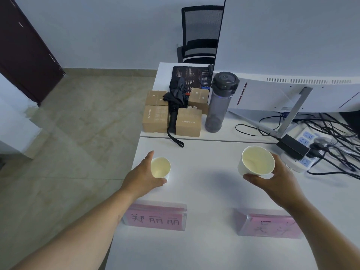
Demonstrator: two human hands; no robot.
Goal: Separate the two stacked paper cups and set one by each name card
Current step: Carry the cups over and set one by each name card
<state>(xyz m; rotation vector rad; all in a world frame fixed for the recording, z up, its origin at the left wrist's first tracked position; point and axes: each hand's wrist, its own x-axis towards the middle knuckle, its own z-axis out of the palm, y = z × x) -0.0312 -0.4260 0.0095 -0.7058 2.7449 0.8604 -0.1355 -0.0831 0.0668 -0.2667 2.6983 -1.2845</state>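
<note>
Two white paper cups are apart. The left cup (161, 168) stands upright on the white table (204, 191), just beyond the left pink name card (155, 217). My left hand (143, 177) wraps around its left side. The right cup (256, 161) is held above the table, tilted toward me, gripped by my right hand (280, 178). The right pink name card (270, 225) lies below that hand, partly hidden by my forearm.
At the back stand several brown cardboard boxes (188, 122), a folded black umbrella (176, 106) and a dark water bottle (219, 106). A white monitor (292, 94), a power strip (305, 152) and tangled cables fill the right. The table's left edge drops to tiled floor.
</note>
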